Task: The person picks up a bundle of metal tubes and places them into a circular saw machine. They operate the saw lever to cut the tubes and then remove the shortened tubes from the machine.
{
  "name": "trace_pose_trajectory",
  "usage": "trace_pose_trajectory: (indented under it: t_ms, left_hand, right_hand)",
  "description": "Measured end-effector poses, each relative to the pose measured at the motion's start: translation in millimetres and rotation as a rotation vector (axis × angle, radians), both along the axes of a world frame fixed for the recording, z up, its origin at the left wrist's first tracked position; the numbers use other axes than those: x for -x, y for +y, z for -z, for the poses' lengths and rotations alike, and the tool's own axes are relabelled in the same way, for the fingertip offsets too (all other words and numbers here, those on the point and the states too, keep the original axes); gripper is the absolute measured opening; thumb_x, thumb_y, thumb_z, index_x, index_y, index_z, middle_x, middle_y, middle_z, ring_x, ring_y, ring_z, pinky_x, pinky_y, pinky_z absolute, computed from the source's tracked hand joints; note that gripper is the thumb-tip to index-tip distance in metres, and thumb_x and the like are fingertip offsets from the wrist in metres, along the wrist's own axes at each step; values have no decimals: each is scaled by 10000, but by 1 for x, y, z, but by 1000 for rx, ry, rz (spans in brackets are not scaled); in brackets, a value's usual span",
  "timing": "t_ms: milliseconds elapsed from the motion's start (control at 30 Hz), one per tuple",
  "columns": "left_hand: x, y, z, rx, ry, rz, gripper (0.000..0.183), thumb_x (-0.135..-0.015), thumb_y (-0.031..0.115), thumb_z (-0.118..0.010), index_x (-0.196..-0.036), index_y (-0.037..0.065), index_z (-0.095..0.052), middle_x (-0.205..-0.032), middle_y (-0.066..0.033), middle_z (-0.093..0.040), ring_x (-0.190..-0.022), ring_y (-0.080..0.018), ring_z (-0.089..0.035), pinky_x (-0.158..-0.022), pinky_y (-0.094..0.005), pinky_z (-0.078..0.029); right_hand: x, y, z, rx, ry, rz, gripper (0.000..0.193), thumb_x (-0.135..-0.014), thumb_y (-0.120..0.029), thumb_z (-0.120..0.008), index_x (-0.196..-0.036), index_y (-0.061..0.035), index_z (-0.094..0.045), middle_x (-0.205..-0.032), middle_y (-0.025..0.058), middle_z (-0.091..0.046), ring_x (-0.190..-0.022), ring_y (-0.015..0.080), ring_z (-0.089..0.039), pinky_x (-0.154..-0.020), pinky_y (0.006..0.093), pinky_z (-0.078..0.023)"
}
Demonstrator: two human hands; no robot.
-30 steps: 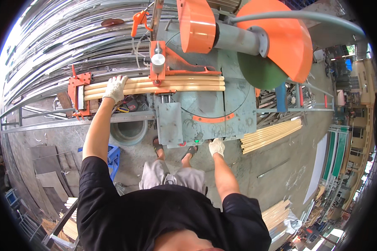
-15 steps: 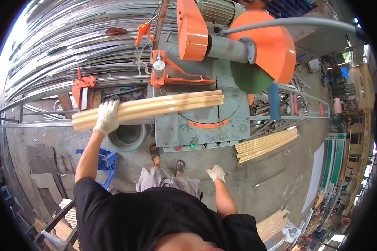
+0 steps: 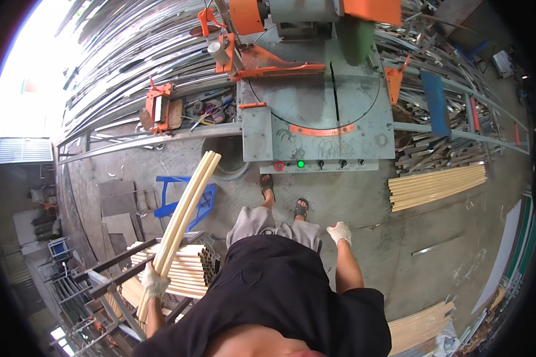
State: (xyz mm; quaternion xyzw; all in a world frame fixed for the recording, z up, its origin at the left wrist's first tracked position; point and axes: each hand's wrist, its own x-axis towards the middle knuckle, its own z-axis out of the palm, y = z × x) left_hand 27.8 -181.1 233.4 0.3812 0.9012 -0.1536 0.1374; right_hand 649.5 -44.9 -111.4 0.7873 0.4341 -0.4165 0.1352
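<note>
My left hand, in a white knit glove, is closed around a few long cream-coloured tubes. They slant up over the rack, their far ends near the blue plastic stool. Just right of that hand lies a stack of similar tubes, dark hollow ends facing right, in a dark metal rack. My right hand, also gloved, hangs beside my right leg. Its fingers look curled in, with nothing seen in them. Ahead stands a grey cutting machine with a round table and a green-lit button.
An orange clamp arm and the green blade disc are at the machine's back. Metal profiles fill the far left. Cream tubes lie on the floor at right. A grey round tub sits left of the machine.
My left hand has swung the tubes from above the machine's table down and left, over the rack. The view has turned left. My right hand stays low at my side.
</note>
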Motion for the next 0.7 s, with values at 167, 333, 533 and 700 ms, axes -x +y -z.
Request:
trace_pose_trajectory:
  t_ms: [167, 333, 533, 700]
  left_hand:
    - [7, 149, 110, 263, -8, 65, 596, -632, 414, -859, -1092, 74, -688, -1012, -202, -756, -960, -422, -733, -827, -520, -587]
    - [-43, 254, 143, 783, 184, 111, 528, -627, 239, -803, -1154, 252, -776, -1158, -51, -749, -1093, -297, -718, -889, -588, -527]
    - [-80, 154, 114, 580, 69, -264, 670, -735, 338, -783, -1368, 158, -654, -1332, -42, -689, -1208, -228, -679, -985, -527, -511]
    - [-82, -64, 170, 330, -210, -444, 436, -707, 281, -694, -1085, 82, -780, -1056, -158, -776, -982, -328, -756, -823, -477, -597]
  right_hand:
    - [-38, -19, -17, 12, 87, -15, 405, -753, -379, -743, -996, -56, -767, -1032, 211, -754, -1008, 387, -723, -884, 465, -568]
    - [-93, -29, -21, 8, 118, -6, 387, -741, -338, -759, -971, -27, -771, -986, 220, -758, -969, 390, -733, -845, 472, -555]
    - [-151, -79, 55, -170, 113, 189, 268, -796, -270, -767, -906, -28, -730, -737, 101, -710, -626, 240, -692, -578, 385, -551]
    - [-128, -84, 69, 186, 347, 265, 210, -845, -210, -734, -942, -49, -641, -710, 86, -655, -551, 227, -660, -468, 389, -534]
